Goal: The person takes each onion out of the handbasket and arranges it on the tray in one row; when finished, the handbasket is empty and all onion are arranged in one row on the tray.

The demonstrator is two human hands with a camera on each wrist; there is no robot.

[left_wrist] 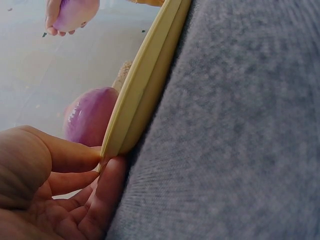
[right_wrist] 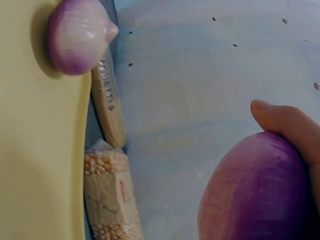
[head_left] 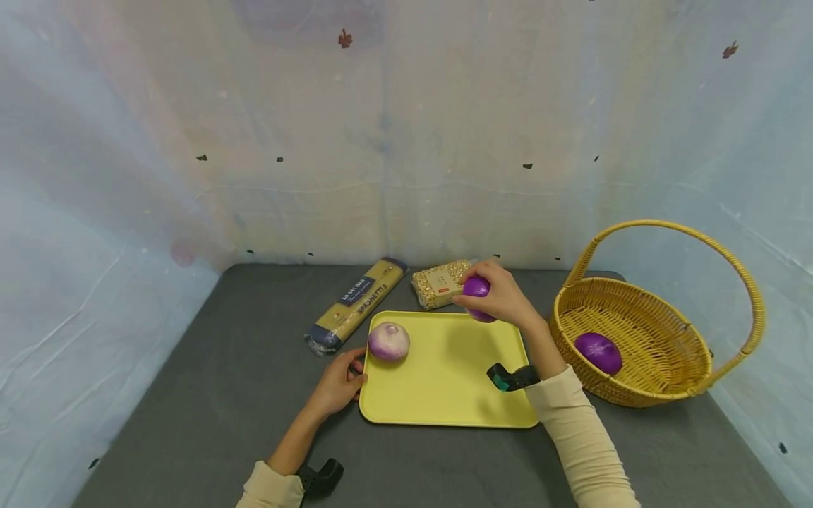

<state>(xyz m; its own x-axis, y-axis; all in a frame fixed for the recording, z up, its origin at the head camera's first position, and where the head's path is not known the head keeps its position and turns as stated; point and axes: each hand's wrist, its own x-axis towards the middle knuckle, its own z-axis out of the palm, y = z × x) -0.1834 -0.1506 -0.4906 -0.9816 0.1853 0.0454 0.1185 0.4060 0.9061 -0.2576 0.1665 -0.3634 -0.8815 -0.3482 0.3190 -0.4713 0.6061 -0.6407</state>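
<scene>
A yellow tray (head_left: 451,374) lies on the grey table, with a purple-and-white onion (head_left: 389,341) near its far left corner. My left hand (head_left: 339,384) pinches the tray's left edge; in the left wrist view, the thumb (left_wrist: 75,156) is on the rim and a finger lies under it. Above the tray's far right part, my right hand (head_left: 498,293) holds a second purple onion (head_left: 478,288), which fills the lower right of the right wrist view. Another purple onion (head_left: 598,353) sits inside the wicker basket (head_left: 660,395) on the right; its underside is hidden.
Behind the tray lie a spaghetti packet (head_left: 357,303) and, to its right, a clear bag of corn kernels (head_left: 438,283), partly covered by the right hand. The basket's tall handle (head_left: 660,224) arches up beside the right forearm. A pale curtain (head_left: 381,141) hangs behind the table.
</scene>
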